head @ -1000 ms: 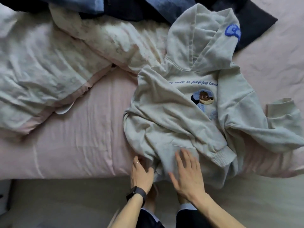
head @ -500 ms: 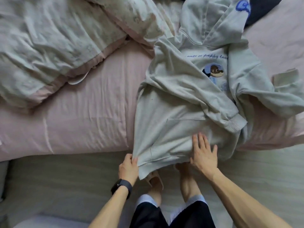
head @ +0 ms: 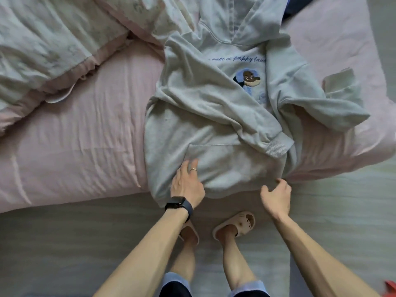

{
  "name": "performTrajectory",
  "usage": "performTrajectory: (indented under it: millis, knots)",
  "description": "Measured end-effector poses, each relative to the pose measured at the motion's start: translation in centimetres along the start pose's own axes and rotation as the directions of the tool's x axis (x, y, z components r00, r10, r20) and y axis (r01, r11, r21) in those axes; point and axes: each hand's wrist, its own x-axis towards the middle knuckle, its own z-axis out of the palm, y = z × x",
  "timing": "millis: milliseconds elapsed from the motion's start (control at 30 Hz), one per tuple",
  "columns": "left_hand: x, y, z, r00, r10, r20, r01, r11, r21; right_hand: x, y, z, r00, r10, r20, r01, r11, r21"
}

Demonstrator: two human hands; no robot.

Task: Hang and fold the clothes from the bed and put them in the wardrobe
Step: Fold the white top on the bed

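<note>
Hoodie (head: 203, 116), light grey, lies face up on the bed (head: 75, 136) w/ pink sheet, toward the bed's right part, its hem hanging a bit over the near edge. Head view: hood (head: 242, 20) points away from the person, at the top of the frame. Left sleeve (head: 214, 108) is folded diagonally across the chest, its ribbed cuff (head: 276, 146) resting just above the front pocket (head: 214, 155); the other sleeve is bunched at the right side. A blue script line and a small dog patch (head: 248, 79) show on the chest, partly covered by the folded sleeve. Left hand (head: 187, 185), w/ ring (head: 194, 169) and dark watch (head: 179, 205) on the wrist, lies palm down on the lower front by the pocket's left end; grip slack, fingers straight and flat on the fabric. Right hand (head: 276, 196) is at the hem's right corner by the bed edge; grip loose, fingers lightly curled, nothing held; whether the fingertips touch the hem I can't tell. Crumpled pale duvet (head: 42, 50) w/ pink border fills the upper left, apart from the hoodie body but near its shoulder. A bit of dark cloth (head: 289, 11) shows beside the hood at top right. Below: grey floor (head: 64, 243), person's bare legs, beige slippers (head: 237, 224) close to the bed, and a red object (head: 391, 285) at the bottom right corner, too cut off to ID.
</note>
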Motion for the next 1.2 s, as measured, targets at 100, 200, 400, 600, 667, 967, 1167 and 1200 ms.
performTrajectory:
  millis: [100, 200, 400, 600, 667, 967, 1167, 1200]
  knots:
    - [0.9, 4.1, 1.4, 0.989, 0.132, 0.061, -0.138, 0.986, 0.093, 4.9, 2.4, -1.9, 0.985, 0.146, 0.087, -0.156, 0.980, 0.124]
    - [2.2, 7.6, 3.1, 0.957, 0.264, 0.122, -0.287, 0.923, 0.255, 8.1, 3.3, -2.3, 0.971, 0.102, 0.217, -0.177, 0.914, 0.365]
    - [4.6, 10.9, 5.1, 0.860, 0.368, 0.353, -0.510, 0.637, 0.579, 9.3, 6.1, -2.9, 0.991, 0.002, 0.132, -0.047, 0.938, 0.343]
    - [4.5, 12.8, 5.8, 0.880, 0.092, 0.466, -0.422, 0.602, 0.678, 9.5, 11.8, -6.7, 0.997, -0.059, 0.047, 0.053, 0.992, 0.118]
    - [4.3, 14.8, 5.7, 0.885, 0.039, 0.464, -0.389, 0.608, 0.692, 10.1, 11.6, -6.9, 0.991, -0.018, 0.133, 0.008, 0.997, 0.079]
    - [0.6, 23.0, 3.1, 0.867, 0.305, 0.393, -0.480, 0.720, 0.501, 8.7, 6.8, -11.7, 0.973, -0.226, -0.054, 0.231, 0.909, 0.347]
    - [6.9, 31.1, -1.5, 0.841, 0.513, 0.170, -0.532, 0.731, 0.428, 13.6, 2.7, -17.1, 0.990, -0.080, -0.114, 0.127, 0.851, 0.510]
    - [8.3, 32.2, -2.1, 0.837, 0.533, 0.125, -0.531, 0.734, 0.424, 14.8, 2.1, -17.8, 0.996, -0.033, -0.084, 0.073, 0.832, 0.550]
